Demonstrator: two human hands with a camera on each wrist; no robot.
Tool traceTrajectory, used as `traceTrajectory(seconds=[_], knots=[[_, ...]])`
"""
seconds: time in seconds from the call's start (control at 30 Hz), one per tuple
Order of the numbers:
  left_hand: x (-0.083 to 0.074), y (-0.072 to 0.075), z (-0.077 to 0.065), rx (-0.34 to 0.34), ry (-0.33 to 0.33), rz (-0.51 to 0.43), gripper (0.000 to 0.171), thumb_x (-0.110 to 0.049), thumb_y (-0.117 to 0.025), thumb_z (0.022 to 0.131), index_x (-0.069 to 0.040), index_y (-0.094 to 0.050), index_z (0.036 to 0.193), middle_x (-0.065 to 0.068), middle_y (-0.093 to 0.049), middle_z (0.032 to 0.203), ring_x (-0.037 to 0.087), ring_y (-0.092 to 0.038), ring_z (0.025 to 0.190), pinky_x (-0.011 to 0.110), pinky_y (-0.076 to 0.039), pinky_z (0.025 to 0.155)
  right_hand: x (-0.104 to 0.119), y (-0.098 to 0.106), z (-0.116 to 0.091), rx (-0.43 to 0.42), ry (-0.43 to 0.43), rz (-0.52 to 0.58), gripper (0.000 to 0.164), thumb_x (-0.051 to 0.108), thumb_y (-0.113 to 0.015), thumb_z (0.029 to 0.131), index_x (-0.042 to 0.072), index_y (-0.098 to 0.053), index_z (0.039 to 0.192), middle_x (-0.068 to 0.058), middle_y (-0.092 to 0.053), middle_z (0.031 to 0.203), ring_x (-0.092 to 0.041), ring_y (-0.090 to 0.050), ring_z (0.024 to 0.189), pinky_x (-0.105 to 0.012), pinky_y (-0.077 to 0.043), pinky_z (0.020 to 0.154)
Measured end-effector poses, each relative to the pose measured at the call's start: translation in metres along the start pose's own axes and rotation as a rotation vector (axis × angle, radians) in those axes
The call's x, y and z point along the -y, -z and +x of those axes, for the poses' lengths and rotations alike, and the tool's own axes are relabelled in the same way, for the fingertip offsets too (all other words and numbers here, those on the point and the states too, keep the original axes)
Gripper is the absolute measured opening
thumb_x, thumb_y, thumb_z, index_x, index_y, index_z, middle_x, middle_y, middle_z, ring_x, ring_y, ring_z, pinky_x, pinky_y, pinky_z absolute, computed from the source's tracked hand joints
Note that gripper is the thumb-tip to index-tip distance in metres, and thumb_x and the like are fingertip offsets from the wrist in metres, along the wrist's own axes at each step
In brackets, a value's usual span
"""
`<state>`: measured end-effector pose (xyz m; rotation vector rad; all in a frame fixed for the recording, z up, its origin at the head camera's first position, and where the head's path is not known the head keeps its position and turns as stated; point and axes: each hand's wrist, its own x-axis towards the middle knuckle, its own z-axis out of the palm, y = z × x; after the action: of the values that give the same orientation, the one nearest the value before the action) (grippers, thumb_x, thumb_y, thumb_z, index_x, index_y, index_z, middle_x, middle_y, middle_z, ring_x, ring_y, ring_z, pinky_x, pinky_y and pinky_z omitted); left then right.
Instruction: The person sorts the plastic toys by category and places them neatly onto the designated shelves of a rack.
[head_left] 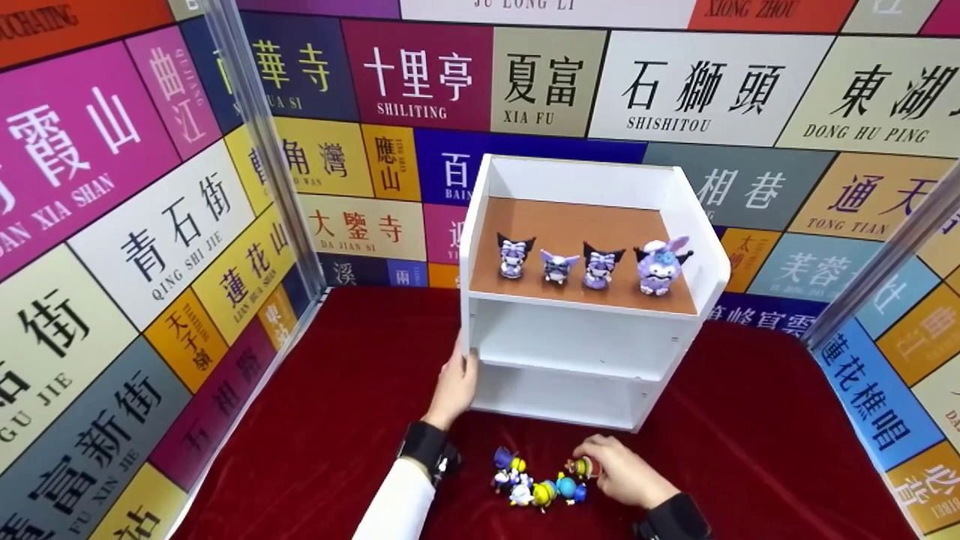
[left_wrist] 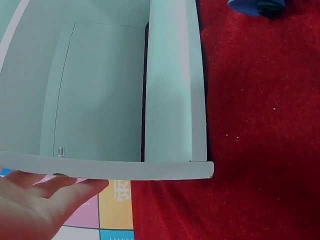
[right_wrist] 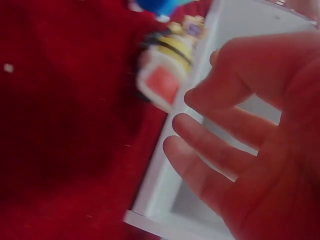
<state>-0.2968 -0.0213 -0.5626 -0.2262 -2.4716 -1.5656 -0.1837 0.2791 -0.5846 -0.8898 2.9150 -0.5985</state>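
Observation:
My left hand (head_left: pixel 454 386) rests against the left side panel of a small white shelf unit (head_left: pixel 474 247). In the left wrist view its fingers (left_wrist: pixel 82 192) lie fairly straight along the outside of that panel. My right hand (head_left: pixel 622 472) is low in front of the unit, over a yellow-and-black striped figurine (head_left: pixel 582 467) at the right end of a cluster. The right wrist view shows this figurine (right_wrist: pixel 167 75) blurred, with a red-and-white patch, apart from the loosely bent fingers (right_wrist: pixel 200 160). Nothing shows between the thumb and fingers.
Several small figurines (head_left: pixel 544 493), blue, yellow and white, lie clustered on the dark red cloth (head_left: pixel 360 360). Purple figurines (head_left: pixel 598 266) stand in a row on the unit's brown top. Two white shelf levels (head_left: pixel 570 337) face me. Walls with colourful signs (head_left: pixel 427 71) enclose the area.

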Motion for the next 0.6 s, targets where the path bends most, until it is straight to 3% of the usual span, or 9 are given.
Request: traceTrajectory(seconds=[0.23,0.37,0.6], knots=[[0.0,0.0,0.0,-0.007,0.007,-0.004,0.056,-0.025,-0.041,0.107,-0.015,-0.027,0.16,0.023,-0.051,0.148,0.037,-0.061,0.123,0.052,-0.051,0.102,-0.005,-0.015,-0.001,-0.044,0.051,0.054,0.047,-0.02,-0.059,0.066,0.005,-0.069,0.106,-0.002,-0.066,0.092,-0.019,-0.06,0.083,-0.032,-0.05,0.071],[0.0,0.0,-0.001,0.002,0.014,-0.009,0.056,-0.025,-0.041,0.107,-0.014,-0.027,0.16,0.022,-0.051,0.148,0.035,-0.061,0.124,0.051,-0.051,0.103,-0.005,-0.021,-0.001,-0.113,0.073,0.049,0.04,-0.02,-0.061,0.069,0.006,-0.069,0.099,-0.003,-0.067,0.088,-0.019,-0.063,0.08,-0.031,-0.052,0.068],[0.0,0.0,-0.001,-0.001,0.019,-0.002,0.056,-0.025,-0.04,0.107,-0.014,-0.026,0.16,0.023,-0.049,0.15,0.037,-0.064,0.116,0.052,-0.052,0.1,-0.003,-0.024,-0.001,-0.16,0.068,-0.018,0.037,-0.018,-0.063,0.07,0.008,-0.067,0.096,-0.003,-0.07,0.088,-0.023,-0.068,0.079,-0.034,-0.056,0.066]])
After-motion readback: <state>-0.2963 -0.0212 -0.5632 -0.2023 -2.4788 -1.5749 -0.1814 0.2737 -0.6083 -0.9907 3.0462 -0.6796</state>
